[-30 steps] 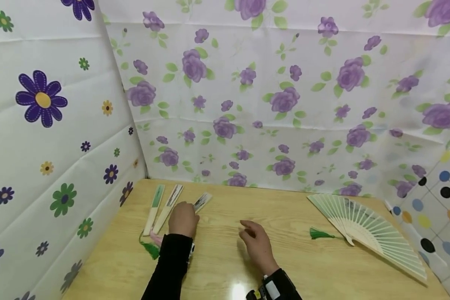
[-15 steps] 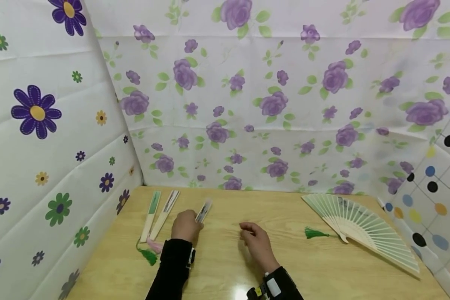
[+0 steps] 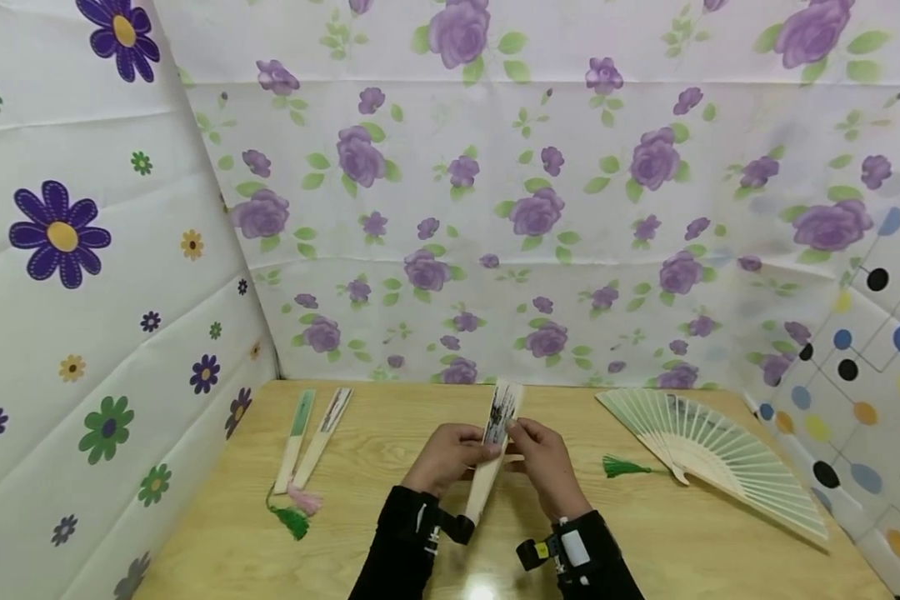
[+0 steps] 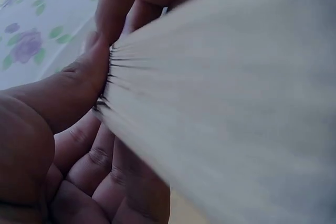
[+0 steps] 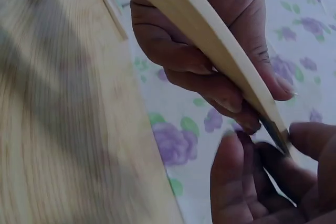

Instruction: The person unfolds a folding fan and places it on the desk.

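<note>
A folded hand fan (image 3: pixel 482 492) with pale ribs and a dark-printed upper part stands tilted in front of me, in both hands. My left hand (image 3: pixel 444 458) grips its middle, thumb across the front and fingers behind. On the fan's right edge, higher up, my right hand (image 3: pixel 547 467) pinches with thumb and fingers. The left wrist view shows the stacked ribs of the fan (image 4: pixel 226 87) close up, blurred. From the right wrist view, the fan (image 5: pixel 210 35) runs through the left hand (image 5: pixel 233 9) down to the fingers of the right hand (image 5: pixel 283 182).
Two folded fans, one green-topped (image 3: pixel 295 442) and one printed (image 3: pixel 322 437), lie at the table's left. Their green tassel (image 3: pixel 291 521) and pink tassel (image 3: pixel 305 501) lie below. A spread pale green fan (image 3: pixel 750 479) with a green tassel (image 3: pixel 625 467) lies right. Flowered cloth (image 3: pixel 420 208) hangs behind.
My left hand has lifted the third folded fan off the left of the table and brought it right to the middle. My right hand, earlier holding nothing, now pinches it too.
</note>
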Demonstrator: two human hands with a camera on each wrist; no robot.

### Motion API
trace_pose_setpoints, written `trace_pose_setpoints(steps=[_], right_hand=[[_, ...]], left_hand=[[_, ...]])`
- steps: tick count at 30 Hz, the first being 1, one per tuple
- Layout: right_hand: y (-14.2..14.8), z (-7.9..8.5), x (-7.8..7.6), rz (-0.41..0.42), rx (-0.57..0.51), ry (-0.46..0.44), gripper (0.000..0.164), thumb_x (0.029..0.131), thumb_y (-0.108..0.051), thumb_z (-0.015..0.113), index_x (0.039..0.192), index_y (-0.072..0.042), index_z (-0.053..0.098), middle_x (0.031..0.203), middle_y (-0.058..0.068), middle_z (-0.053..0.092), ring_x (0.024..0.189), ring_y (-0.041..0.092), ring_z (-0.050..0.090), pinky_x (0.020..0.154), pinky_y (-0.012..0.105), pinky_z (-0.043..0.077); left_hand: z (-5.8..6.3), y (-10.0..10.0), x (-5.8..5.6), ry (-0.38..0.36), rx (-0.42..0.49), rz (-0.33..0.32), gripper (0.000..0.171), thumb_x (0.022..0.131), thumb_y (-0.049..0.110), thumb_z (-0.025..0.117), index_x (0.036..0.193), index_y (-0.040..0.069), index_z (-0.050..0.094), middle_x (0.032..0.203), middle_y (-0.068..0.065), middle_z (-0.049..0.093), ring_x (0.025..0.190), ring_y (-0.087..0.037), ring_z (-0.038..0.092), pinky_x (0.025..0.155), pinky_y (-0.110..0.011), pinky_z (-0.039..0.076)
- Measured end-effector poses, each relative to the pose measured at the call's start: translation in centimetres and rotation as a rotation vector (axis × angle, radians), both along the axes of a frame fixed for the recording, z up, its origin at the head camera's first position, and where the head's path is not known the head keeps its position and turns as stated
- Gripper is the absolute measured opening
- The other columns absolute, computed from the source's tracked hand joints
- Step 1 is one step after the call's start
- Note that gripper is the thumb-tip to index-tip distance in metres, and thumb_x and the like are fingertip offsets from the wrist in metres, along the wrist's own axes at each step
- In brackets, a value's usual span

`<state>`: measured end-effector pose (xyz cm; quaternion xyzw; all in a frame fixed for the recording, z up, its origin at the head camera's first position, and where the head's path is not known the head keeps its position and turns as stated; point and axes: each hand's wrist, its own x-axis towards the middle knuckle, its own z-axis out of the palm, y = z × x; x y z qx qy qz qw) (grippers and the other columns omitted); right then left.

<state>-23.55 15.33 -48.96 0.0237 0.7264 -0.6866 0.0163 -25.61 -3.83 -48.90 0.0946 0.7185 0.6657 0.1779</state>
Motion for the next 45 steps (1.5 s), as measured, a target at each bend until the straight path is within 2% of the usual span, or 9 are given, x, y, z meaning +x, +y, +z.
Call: trace_pose_setpoints(steps=[4, 9, 12, 18, 25, 32, 36, 41, 45], right_hand=[[0.2, -0.7, 0.0, 0.027, -0.006, -0.020, 0.041, 0.120, -0.037, 0.063, 0.108, 0.001, 0.074, 0.104, 0.008, 0.072, 0.100, 0.018, 0.075, 0.084, 0.036, 0.072], [0.5, -1.7, 0.2, -0.008, -0.001, -0.024, 0.038, 0.119, -0.032, 0.065, 0.125, 0.002, 0.081, 0.113, 0.012, 0.077, 0.098, 0.018, 0.076, 0.082, 0.033, 0.073], [0.7, -2.0, 0.1, -0.019, -0.009, -0.041, 0.035, 0.119, -0.029, 0.066, 0.131, 0.000, 0.082, 0.118, 0.014, 0.079, 0.098, 0.017, 0.077, 0.083, 0.030, 0.073], [1.3, -1.7, -0.4, 0.029, -0.003, -0.050, 0.032, 0.118, -0.023, 0.066, 0.131, 0.002, 0.082, 0.120, 0.015, 0.082, 0.103, 0.018, 0.080, 0.089, 0.033, 0.075], [1.7, -1.8, -0.5, 0.025, 0.015, -0.077, 0.031, 0.118, -0.025, 0.067, 0.120, 0.003, 0.083, 0.106, 0.009, 0.081, 0.096, 0.017, 0.081, 0.084, 0.034, 0.075], [1.7, -2.0, -0.2, -0.008, 0.023, -0.090, 0.030, 0.119, -0.025, 0.065, 0.119, 0.001, 0.080, 0.099, 0.007, 0.074, 0.089, 0.017, 0.075, 0.074, 0.032, 0.073], [1.5, -2.2, -0.3, -0.042, -0.003, -0.095, 0.029, 0.119, -0.024, 0.066, 0.119, 0.002, 0.079, 0.098, 0.007, 0.074, 0.087, 0.016, 0.075, 0.071, 0.029, 0.072], [1.4, -2.1, -0.4, -0.109, -0.039, -0.091, 0.030, 0.118, -0.023, 0.068, 0.121, 0.004, 0.079, 0.097, 0.005, 0.072, 0.085, 0.014, 0.076, 0.065, 0.026, 0.070], [1.5, -1.7, -0.5, -0.119, -0.040, -0.083, 0.032, 0.118, -0.025, 0.067, 0.124, 0.005, 0.078, 0.098, 0.005, 0.070, 0.087, 0.013, 0.075, 0.065, 0.026, 0.070]], left_hand=[[-0.6, 0.8, 0.3, -0.026, 0.015, -0.001, 0.025, 0.107, 0.012, 0.082, 0.127, -0.002, 0.081, 0.103, -0.006, 0.083, 0.087, -0.012, 0.077, 0.082, -0.035, 0.072], [-0.6, 1.1, 0.8, 0.004, -0.023, -0.061, 0.020, 0.107, 0.009, 0.080, 0.125, -0.001, 0.083, 0.100, -0.009, 0.081, 0.086, -0.014, 0.079, 0.085, -0.042, 0.075], [-0.6, 1.3, 0.7, 0.036, -0.068, -0.068, 0.015, 0.108, 0.011, 0.079, 0.119, 0.002, 0.084, 0.098, -0.012, 0.080, 0.083, -0.015, 0.077, 0.083, -0.047, 0.074], [-0.3, 1.2, 0.0, 0.037, -0.095, -0.046, 0.014, 0.110, 0.011, 0.077, 0.111, -0.001, 0.083, 0.092, -0.009, 0.080, 0.076, -0.013, 0.074, 0.076, -0.045, 0.075], [-0.3, 1.2, -0.3, 0.000, -0.075, -0.061, 0.013, 0.111, 0.009, 0.075, 0.109, -0.003, 0.080, 0.092, -0.006, 0.077, 0.079, -0.014, 0.077, 0.082, -0.049, 0.077], [-0.6, 1.1, -0.1, -0.024, -0.035, -0.066, 0.014, 0.113, 0.008, 0.072, 0.112, -0.005, 0.077, 0.100, -0.013, 0.080, 0.084, -0.016, 0.080, 0.090, -0.054, 0.076], [-0.5, 1.1, 0.1, -0.032, -0.031, -0.049, 0.016, 0.113, 0.009, 0.072, 0.114, -0.006, 0.076, 0.104, -0.015, 0.080, 0.085, -0.016, 0.080, 0.089, -0.052, 0.076], [-0.4, 1.1, 0.1, -0.059, -0.010, 0.000, 0.020, 0.115, 0.009, 0.068, 0.126, -0.007, 0.075, 0.116, -0.018, 0.079, 0.097, -0.018, 0.080, 0.089, -0.047, 0.076], [-0.2, 1.2, 0.0, -0.065, 0.004, 0.011, 0.025, 0.116, 0.009, 0.067, 0.133, -0.007, 0.074, 0.124, -0.021, 0.079, 0.105, -0.021, 0.081, 0.090, -0.046, 0.076]])
